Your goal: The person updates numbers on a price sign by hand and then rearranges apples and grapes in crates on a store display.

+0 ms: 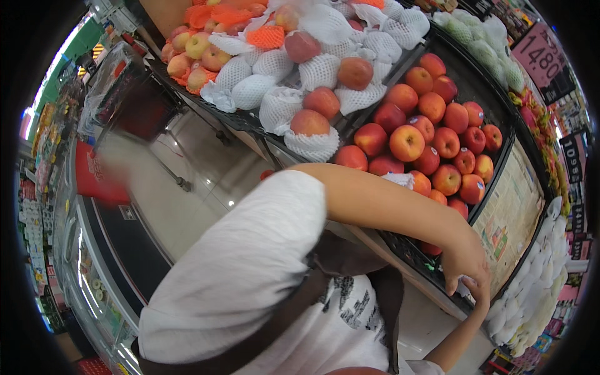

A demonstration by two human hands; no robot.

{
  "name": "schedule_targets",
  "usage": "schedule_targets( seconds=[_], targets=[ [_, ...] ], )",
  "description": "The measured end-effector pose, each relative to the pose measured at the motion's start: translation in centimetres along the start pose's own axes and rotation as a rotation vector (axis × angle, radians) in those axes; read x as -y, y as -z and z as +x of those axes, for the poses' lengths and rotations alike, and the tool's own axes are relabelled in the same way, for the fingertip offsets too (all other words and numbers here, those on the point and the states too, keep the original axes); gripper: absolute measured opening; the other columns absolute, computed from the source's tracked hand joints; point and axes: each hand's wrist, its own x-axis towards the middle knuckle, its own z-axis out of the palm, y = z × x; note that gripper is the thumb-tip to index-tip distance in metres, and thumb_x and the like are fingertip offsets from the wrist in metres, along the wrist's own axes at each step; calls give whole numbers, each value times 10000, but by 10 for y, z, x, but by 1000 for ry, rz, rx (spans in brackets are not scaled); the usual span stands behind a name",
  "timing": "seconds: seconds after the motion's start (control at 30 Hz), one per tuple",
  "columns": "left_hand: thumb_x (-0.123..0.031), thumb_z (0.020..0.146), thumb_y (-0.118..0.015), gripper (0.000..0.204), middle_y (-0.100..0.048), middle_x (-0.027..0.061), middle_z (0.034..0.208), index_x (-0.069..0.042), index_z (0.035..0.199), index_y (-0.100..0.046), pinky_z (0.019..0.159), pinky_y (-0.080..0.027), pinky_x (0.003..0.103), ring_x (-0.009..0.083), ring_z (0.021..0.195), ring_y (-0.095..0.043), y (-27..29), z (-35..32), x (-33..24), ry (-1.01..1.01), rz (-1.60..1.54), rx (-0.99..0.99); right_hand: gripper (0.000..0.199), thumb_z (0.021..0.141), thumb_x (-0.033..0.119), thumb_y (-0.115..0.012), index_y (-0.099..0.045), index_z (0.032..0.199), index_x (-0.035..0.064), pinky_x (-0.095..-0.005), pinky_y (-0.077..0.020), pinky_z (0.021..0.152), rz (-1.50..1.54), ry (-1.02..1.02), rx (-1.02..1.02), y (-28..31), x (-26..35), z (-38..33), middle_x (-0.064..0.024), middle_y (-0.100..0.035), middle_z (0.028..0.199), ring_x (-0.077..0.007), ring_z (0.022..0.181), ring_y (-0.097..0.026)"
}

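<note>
My left arm, in a white sleeve, reaches across the front of the apple crate. My left hand [465, 257] is bent downward at the crate's near right corner, its fingers curled. My right hand [480, 289] comes up from below and meets it there. A small crumpled white piece [463, 288] shows between the two hands; whether it is foam or paper I cannot tell. Nearest to the hands are bare red apples [431, 144] heaped in the black crate [509, 134], and a compartment lined with printed paper [509, 206].
Left of the bare apples lie apples in white foam nets [322, 72], some in orange nets [265, 36]. White-netted fruit [531, 281] is stacked beyond the paper-lined compartment. A cart [140, 106] stands in the tiled aisle, near a glass-topped display case [94, 275].
</note>
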Motion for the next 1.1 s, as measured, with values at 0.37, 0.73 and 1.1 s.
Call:
schedule_targets(
  seconds=[0.37,0.73,1.1],
  targets=[
    [-232,739,-646,398,-560,162,1044,-18,1048,-514,809,-438,380,314,972,-537,41,-430,-70,1477,570,-490,351,695,-56,-562,-562,1039,15,-370,-415,877,335,489,-522,141,408,128,-152,-568,1071,-300,1031,-531],
    [-314,613,-756,785,-507,167,1027,-196,1299,-391,793,-446,397,326,966,-492,20,-462,-28,1282,648,-197,670,611,262,-735,-453,1151,-16,-404,-421,855,147,731,54,35,634,240,-202,-546,1040,-354,999,-515],
    [-431,581,-747,781,-553,157,1058,-203,1245,-404,866,-303,398,319,1003,-450,30,-472,-10,1274,543,-75,841,497,337,-771,-386,1188,50,-416,-477,771,35,551,277,31,663,247,-211,-525,1012,-359,906,-568]
  ],
)
